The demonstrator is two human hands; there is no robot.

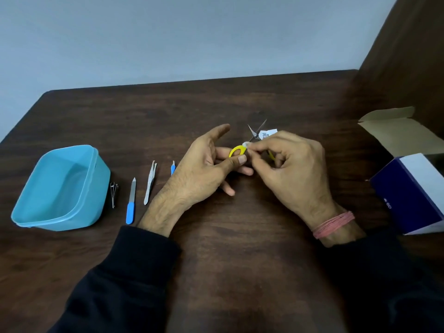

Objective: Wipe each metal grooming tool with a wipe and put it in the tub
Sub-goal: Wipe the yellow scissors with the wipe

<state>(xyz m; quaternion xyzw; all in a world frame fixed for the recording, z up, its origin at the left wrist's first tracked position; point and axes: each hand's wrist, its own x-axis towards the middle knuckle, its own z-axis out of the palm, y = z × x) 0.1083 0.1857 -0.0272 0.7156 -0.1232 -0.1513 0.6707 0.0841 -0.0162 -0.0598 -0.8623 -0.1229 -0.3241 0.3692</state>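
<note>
Above the dark wooden table (240,236), my left hand (204,164) pinches the small yellow-handled metal scissors (242,147), blades spread; my right hand (288,162) pinches a white wipe (245,144) against them.

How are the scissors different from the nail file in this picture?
The scissors have yellow handles; the nail file has a blue one. The scissors are held off the table by the left hand and the right hand, while the nail file lies flat on the table beside the tub. The scissors' blades are spread open; the nail file is a single straight blade. Both have metal blades.
</note>
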